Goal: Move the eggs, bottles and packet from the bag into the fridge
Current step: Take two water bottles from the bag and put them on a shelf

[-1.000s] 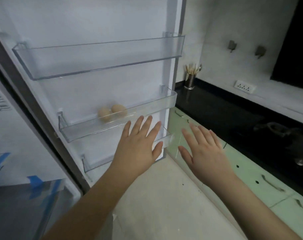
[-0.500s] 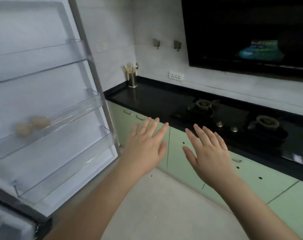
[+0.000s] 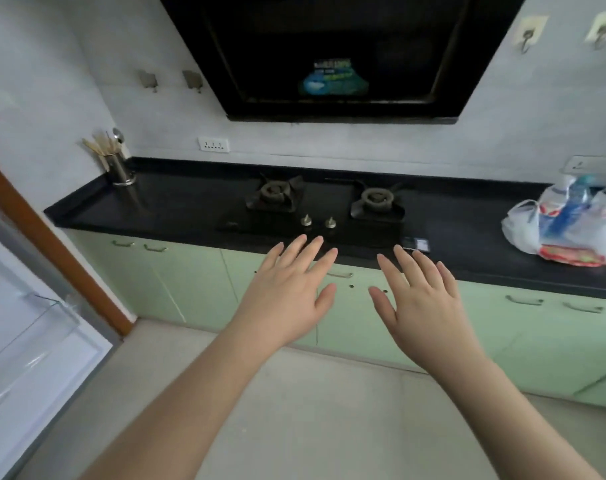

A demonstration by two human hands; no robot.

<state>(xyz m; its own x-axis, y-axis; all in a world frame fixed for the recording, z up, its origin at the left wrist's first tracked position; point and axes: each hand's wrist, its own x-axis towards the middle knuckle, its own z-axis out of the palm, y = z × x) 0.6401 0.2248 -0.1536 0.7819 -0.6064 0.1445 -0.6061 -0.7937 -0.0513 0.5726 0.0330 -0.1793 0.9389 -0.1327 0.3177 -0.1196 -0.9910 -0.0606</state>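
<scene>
A white plastic bag [image 3: 523, 226] sits on the black counter at the far right. Inside it stand clear bottles [image 3: 568, 206] with blue labels, and a red-printed packet [image 3: 571, 256] lies at its bottom. My left hand [image 3: 287, 292] and my right hand [image 3: 422, 299] hover side by side, both empty with fingers spread, in front of the stove and well left of the bag. The open fridge door [image 3: 28, 327] with its clear shelves shows at the lower left edge. No eggs are in view.
A two-burner gas stove [image 3: 325, 202] is set into the black countertop [image 3: 177, 206], under a black range hood [image 3: 336, 53]. A steel utensil holder [image 3: 119, 169] stands at the counter's left end. Green cabinets [image 3: 523, 337] run below; pale floor lies in front.
The view has swung right, from the fridge door with two eggs on its shelf to the stove counter. The bag has come into sight. Both hands stay open and empty.
</scene>
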